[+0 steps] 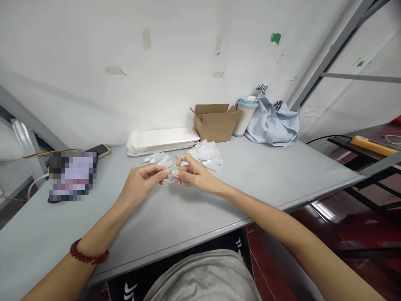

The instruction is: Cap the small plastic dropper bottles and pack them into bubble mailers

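Note:
Over the middle of the grey table, my left hand (pixel 147 175) and my right hand (pixel 196 173) meet, fingertips almost touching. Both pinch a thin, short white cable (pixel 171 179) that curves in a small loop between them. Its ends are mostly hidden by my fingers. Just beyond my hands lies a pile of similar white cables with clear plastic sleeves (pixel 211 156). A smaller group of these sleeved cables (pixel 155 158) rests to the left of that pile.
A stack of flat white boxes or envelopes (pixel 166 137) lies against the wall. Beside it stand an open cardboard box (pixel 219 125), a lidded cup (pixel 245 117) and a light blue cloth bag (pixel 272 123). At left are a phone (pixel 100 150) and a blurred-out device (pixel 73 175).

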Tool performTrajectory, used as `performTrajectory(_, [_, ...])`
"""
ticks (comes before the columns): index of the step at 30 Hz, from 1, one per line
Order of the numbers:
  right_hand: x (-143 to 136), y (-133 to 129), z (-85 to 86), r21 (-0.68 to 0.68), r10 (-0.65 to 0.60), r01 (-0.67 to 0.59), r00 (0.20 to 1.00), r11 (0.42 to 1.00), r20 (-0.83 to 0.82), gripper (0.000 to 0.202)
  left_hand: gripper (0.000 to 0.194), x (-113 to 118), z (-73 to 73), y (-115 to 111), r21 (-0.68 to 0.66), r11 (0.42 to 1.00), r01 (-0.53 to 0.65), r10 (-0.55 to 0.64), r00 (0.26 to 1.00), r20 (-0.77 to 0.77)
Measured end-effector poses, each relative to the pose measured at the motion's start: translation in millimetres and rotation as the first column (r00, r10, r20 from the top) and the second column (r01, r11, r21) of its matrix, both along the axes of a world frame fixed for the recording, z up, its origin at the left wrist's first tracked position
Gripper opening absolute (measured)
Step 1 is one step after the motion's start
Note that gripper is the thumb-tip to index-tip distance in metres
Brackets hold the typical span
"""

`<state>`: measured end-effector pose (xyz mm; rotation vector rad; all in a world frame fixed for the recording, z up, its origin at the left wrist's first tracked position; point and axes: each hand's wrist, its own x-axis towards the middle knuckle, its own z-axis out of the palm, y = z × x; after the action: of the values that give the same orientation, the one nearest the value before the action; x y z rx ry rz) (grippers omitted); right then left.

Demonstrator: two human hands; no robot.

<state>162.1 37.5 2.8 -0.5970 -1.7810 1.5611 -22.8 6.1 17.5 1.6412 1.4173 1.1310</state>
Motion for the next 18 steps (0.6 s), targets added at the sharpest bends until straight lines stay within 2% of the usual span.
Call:
performTrajectory(10, [0, 4, -2.1, 0.014, 0.022, -0.022, 1.000, 1.000, 0.014, 0.019, 0.022, 4, -1.5, 2, -0.006, 1.000, 0.016, -0.016, 1.000, -0.027])
performTrajectory(12, [0, 9, -3.2, 0.058, 0.005, -0.006, 1.000, 0.998, 0.031, 0.018, 0.021, 2, -3.3, 6, 0.020, 1.000, -0.014, 0.015, 1.000, -0.021])
performTrajectory(13, [0, 12, -4.2, 0.110, -0.043, 0.038, 0.998, 0.993, 0.049, 0.019, 0.020, 1, -4.5, 8, 0.036, 0.998, -0.047, 0.047, 0.999, -0.012])
performTrajectory(15, [2, 21, -7.3, 0.281, -0.214, 0.179, 0.972, 0.943, 0.098, 0.023, 0.020, -3, -7.2, 14, 0.074, 0.986, -0.152, 0.152, 0.988, -0.003])
performTrajectory(17, [7, 30, -11.1, 0.500, -0.390, 0.267, 0.907, 0.824, 0.158, 0.029, 0.021, -10, -10.5, 21, 0.123, 0.954, -0.275, 0.280, 0.960, -0.027])
performTrajectory(18, [9, 34, -12.9, 0.599, -0.436, 0.241, 0.877, 0.764, 0.204, 0.029, 0.021, -13, -12.5, 23, 0.151, 0.933, -0.326, 0.336, 0.940, -0.049])
